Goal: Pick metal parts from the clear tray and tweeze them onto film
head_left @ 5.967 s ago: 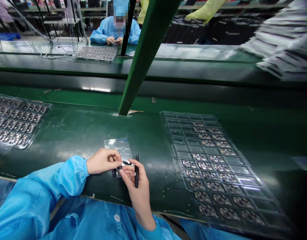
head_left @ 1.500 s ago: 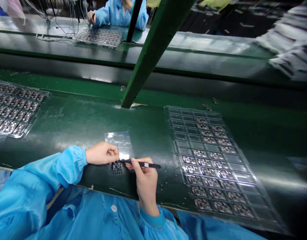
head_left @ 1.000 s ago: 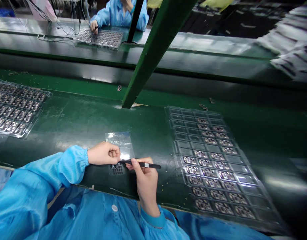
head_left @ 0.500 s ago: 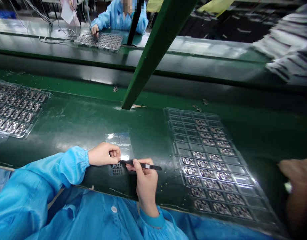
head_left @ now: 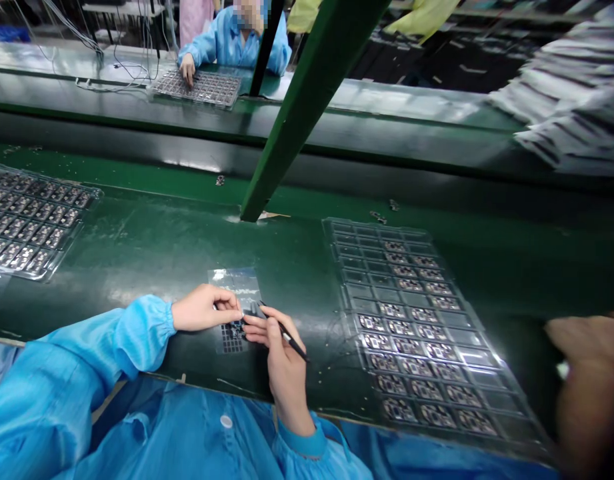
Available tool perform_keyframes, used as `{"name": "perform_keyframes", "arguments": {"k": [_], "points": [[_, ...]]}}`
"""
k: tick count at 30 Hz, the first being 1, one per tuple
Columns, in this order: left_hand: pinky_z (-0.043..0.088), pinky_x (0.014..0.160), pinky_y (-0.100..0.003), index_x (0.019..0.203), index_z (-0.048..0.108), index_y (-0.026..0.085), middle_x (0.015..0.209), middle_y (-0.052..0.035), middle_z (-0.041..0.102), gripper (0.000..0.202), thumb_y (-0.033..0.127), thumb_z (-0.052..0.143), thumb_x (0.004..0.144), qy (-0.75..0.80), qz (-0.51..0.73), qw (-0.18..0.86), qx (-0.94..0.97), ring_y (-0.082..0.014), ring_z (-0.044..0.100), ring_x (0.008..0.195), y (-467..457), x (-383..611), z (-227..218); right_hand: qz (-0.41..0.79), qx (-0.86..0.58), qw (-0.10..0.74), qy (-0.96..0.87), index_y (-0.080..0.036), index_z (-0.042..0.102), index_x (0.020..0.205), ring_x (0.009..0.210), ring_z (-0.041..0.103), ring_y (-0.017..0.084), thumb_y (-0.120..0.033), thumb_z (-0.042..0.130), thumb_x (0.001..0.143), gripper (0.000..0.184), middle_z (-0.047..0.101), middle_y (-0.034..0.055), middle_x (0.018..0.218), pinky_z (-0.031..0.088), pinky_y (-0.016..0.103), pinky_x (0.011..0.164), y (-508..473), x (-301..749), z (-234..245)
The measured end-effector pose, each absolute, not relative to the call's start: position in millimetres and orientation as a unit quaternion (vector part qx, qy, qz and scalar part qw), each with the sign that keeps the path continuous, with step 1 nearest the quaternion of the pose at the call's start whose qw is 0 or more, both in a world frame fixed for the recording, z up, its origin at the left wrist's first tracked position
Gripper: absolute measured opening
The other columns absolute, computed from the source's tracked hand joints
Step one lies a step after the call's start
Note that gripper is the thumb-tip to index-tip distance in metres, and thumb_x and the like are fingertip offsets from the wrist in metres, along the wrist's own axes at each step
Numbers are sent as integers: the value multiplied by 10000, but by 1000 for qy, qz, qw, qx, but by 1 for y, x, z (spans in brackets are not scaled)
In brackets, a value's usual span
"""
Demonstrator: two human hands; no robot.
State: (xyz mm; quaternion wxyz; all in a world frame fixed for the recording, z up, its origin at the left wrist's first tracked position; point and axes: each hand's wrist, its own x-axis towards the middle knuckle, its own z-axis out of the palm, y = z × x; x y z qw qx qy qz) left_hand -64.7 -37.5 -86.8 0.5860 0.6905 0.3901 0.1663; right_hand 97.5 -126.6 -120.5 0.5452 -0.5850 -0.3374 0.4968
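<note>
My left hand [head_left: 207, 308] is closed in a pinch over a clear plastic sheet [head_left: 237, 283] lying on the bench. At its fingertips is a small circuit board [head_left: 236, 326], mostly hidden by the fingers. Black tweezers [head_left: 293, 343] rest in my right hand [head_left: 283, 353], slanting with the tips up and left. The right fingertips also reach the board's edge, close to the left thumb. Below the hands, rows of small black squares [head_left: 231, 343] show on the lower part of the sheet.
To the right lies a clear compartment tray [head_left: 354, 267], partly filled with circuit boards. Another filled tray [head_left: 61, 263] is at left. A green post [head_left: 287, 133] rises beyond my hands. Another person's arm [head_left: 587, 367] is at far right; a co-worker [head_left: 231, 43] sits across.
The tweezers have swung from nearly level to a steep slant, their tips now away from the board. My right fingers have closed in toward the left fingertips.
</note>
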Motion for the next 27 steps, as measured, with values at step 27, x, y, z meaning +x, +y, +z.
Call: {"name": "perform_keyframes", "arguments": {"k": [27], "points": [[411,544,-153,747,649,141,602,43,593,38,160,617,737,393,184,516,739,-68,520,548,-47,-62,-90,544,-574,524,-316,-204,503,896,607,593,107,-282,733,685,321,618,-34,672,467,201,586,-120,89,-111]]}}
